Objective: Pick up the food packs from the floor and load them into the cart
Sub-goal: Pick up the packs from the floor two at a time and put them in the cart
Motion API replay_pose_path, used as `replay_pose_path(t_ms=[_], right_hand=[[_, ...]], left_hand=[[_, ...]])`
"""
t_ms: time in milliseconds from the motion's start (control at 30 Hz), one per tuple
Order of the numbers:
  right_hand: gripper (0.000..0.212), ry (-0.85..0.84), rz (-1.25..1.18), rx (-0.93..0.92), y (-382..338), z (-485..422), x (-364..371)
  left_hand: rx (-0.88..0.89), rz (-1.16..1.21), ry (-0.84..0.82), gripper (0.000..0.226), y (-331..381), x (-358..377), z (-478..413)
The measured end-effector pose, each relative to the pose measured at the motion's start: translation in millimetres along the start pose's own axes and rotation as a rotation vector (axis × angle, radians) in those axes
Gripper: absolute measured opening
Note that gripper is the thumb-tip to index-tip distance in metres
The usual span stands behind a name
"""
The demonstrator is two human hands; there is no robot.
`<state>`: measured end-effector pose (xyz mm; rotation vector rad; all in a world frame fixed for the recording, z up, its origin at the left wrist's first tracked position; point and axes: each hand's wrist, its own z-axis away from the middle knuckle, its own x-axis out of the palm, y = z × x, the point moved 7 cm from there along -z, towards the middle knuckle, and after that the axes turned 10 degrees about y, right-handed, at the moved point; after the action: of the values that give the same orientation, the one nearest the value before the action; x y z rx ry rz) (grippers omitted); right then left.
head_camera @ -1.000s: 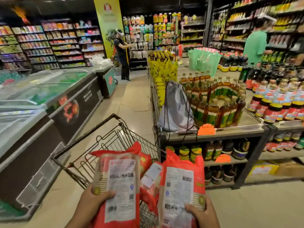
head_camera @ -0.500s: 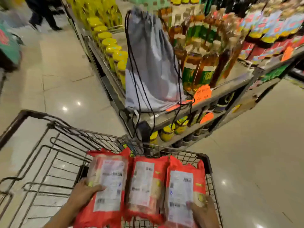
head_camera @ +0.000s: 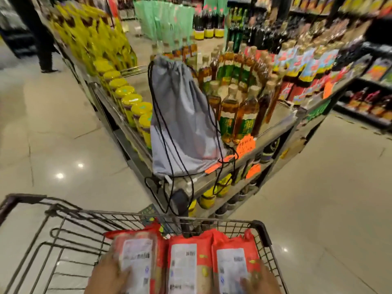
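Observation:
Three red food packs with white labels lie side by side over the wire cart at the bottom of the view. My left hand grips the left pack at its outer edge. My right hand holds the right pack at its lower right corner. The middle pack sits between the two. Both hands are blurred and cut off by the bottom edge. The cart's dark handle bar runs off to the left.
Straight ahead a metal display rack stands close to the cart's front, loaded with oil bottles and yellow-lidded jars. A grey drawstring bag rests on its corner. A person's legs stand far left. Tiled floor lies on both sides.
The view has tipped down from the aisle to the cart. The packs, held up in front of me a second ago, have come down over the cart basket.

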<state>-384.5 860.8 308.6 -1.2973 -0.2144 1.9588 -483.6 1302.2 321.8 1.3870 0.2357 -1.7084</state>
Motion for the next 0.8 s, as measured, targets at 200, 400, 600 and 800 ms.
replay_pose_path(t_ms=[200,400,600,800], right_hand=[[0.077,0.356,0.243,-0.487,-90,69,-123],[0.065,0.624,0.455,-0.636,-97,165,-286],[0.069,0.824,0.383,-0.465,47,210,-424],[0.076,0.923,0.361,-0.245,234,252,-537]], left_hand=[[0.636,-0.327,0.104,0.093,213,-95,94],[1.127,-0.405,0.443,0.067,377,-132,266],[1.384,-0.402,0.464,0.074,489,-81,453],[1.665,-0.35,0.432,0.074,581,32,646]])
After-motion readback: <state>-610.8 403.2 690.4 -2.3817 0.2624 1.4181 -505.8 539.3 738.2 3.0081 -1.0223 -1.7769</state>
